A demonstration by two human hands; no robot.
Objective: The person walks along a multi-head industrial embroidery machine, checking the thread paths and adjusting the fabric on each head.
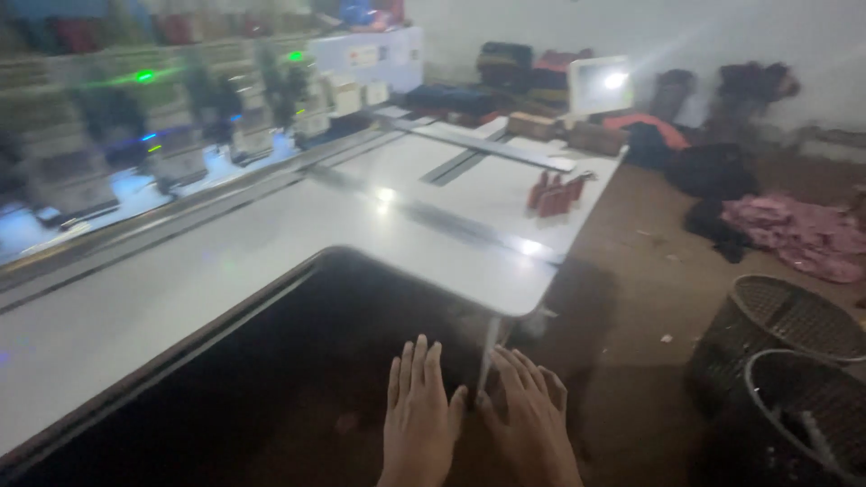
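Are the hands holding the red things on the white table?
No, both hands, left hand and right hand, lie flat and empty, far from the red spools.

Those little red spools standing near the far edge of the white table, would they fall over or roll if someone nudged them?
Probably. The red spools stand upright, narrow and taller than wide, so a nudge would likely tip them. Once down, their seemingly round bodies might roll on the smooth, glossy white table, perhaps off its nearby edge. They look small, so likely light. Both hands lie far from them.

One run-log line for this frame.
left hand: flat on dark cloth | right hand: flat beside it | white table behind
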